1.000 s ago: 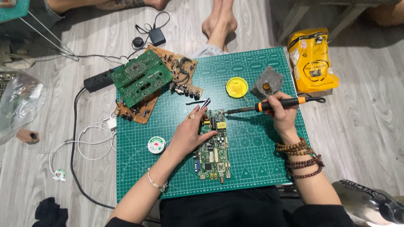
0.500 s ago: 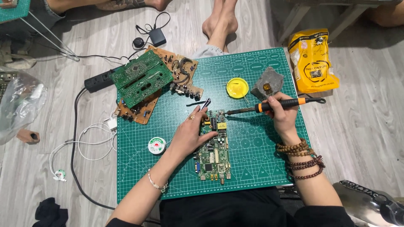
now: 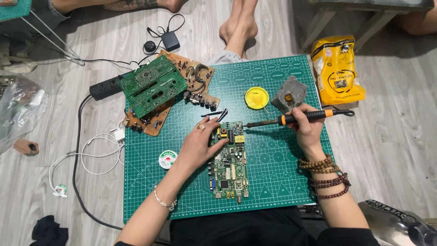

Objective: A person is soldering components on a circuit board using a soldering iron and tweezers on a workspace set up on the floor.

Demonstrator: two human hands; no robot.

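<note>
A green circuit board lies on the green cutting mat in front of me. My left hand rests on the board's upper left part and holds black tweezers that point up and right. My right hand grips a soldering iron with an orange and black handle. Its tip reaches left to the board's top right corner.
A yellow round tin and a grey sponge holder sit behind the iron. Stacked green and brown circuit boards lie at the mat's far left corner. A solder spool, a power strip, white cables and a yellow bag surround the mat.
</note>
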